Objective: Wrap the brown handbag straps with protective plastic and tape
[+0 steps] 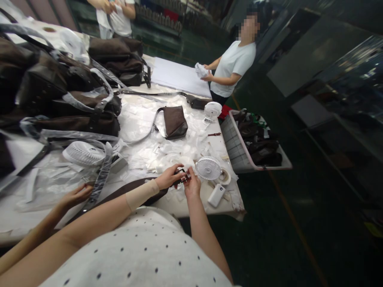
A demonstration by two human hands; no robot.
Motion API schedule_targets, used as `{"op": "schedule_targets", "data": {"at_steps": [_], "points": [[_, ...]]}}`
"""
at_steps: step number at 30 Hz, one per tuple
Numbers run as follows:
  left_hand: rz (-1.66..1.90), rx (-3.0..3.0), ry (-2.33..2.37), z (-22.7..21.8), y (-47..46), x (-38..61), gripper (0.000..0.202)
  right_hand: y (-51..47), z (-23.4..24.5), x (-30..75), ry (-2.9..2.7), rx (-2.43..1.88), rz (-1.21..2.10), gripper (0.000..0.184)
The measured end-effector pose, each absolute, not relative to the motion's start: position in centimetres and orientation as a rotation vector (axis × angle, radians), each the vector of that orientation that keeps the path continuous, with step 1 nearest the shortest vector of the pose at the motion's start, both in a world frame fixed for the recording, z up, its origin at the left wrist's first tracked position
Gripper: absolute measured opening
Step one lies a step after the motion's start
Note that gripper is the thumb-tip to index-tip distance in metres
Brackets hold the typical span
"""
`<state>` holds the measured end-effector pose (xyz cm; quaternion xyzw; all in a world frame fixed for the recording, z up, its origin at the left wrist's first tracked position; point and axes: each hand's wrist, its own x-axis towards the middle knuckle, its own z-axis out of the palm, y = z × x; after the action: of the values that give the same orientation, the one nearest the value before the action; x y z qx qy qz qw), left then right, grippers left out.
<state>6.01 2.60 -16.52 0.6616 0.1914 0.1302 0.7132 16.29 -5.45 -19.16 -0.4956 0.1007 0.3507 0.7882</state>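
Note:
My left hand [169, 177], with a beige sleeve on the forearm, and my right hand [191, 184] meet over the table's near edge. Both pinch a small dark metal buckle [183, 178] on a narrow strap end. A dark brown leather bag [131, 189] lies under my left forearm. A small white clip fan [208, 168] stands just right of my hands, beside a roll of tape [226, 175] and a white power bank [216, 195]. White paper and plastic scraps [161, 153] cover the table around them.
A second person's hand [76, 196] reaches in at the left beside a plastic-wrapped strap [100, 177]. Wrapped brown bags [62, 87] are heaped at the left. A pink-rimmed crate [239, 145] of bags stands at the table's right edge. A co-worker [231, 67] stands beyond, holding white cloth.

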Motion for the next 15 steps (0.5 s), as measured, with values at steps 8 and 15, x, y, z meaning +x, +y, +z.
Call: {"op": "schedule_targets", "data": {"at_steps": [8,15], "points": [[0.288,1.317,0.437,-16.37,2.99,6.46,0.044,-5.97,-18.70,15.96,0.129,-1.202,0.726,0.029],[0.288,1.210,0.474,-16.03,3.40,6.27,0.039,-6.08,-18.55,16.13,0.169,-1.174,0.792,0.028]]}}
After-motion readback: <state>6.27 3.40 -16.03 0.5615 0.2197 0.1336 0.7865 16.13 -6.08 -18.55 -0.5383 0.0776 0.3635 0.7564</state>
